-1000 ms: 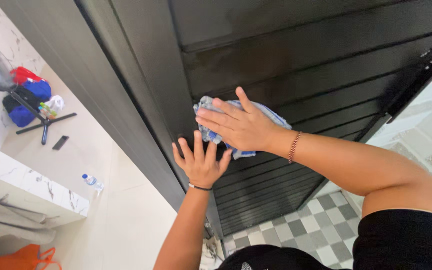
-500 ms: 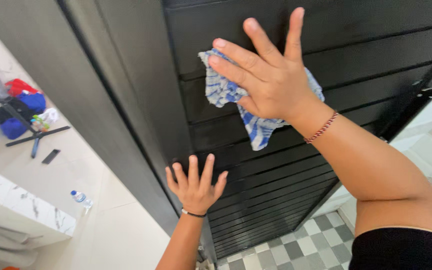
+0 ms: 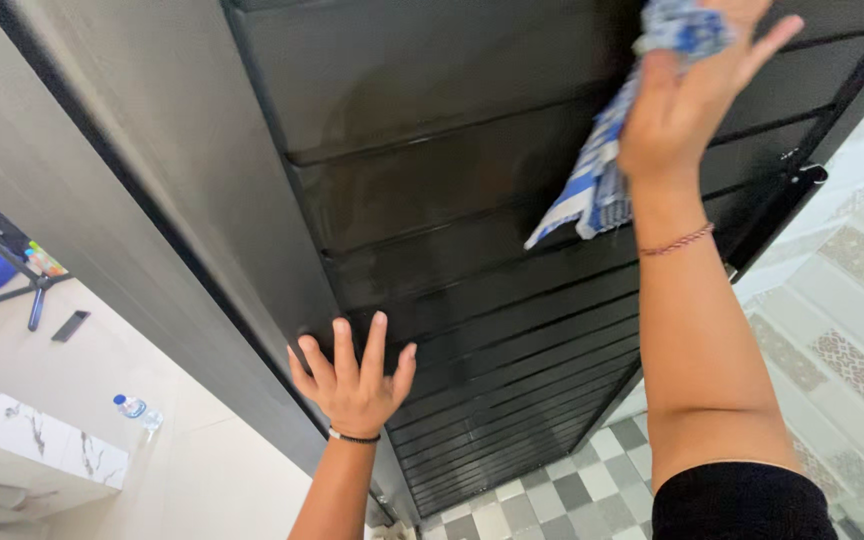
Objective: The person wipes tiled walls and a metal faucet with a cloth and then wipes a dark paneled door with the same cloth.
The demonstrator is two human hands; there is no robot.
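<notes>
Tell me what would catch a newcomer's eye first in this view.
The big black slatted door fills the middle. High up on it, the right hand presses a blue-and-white cloth to a slat, while the left hand lies spread against the door's lower left edge.

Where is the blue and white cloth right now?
In the head view, upper right: the cloth is pressed by the right hand against the black slatted door, well above the left hand.
</notes>
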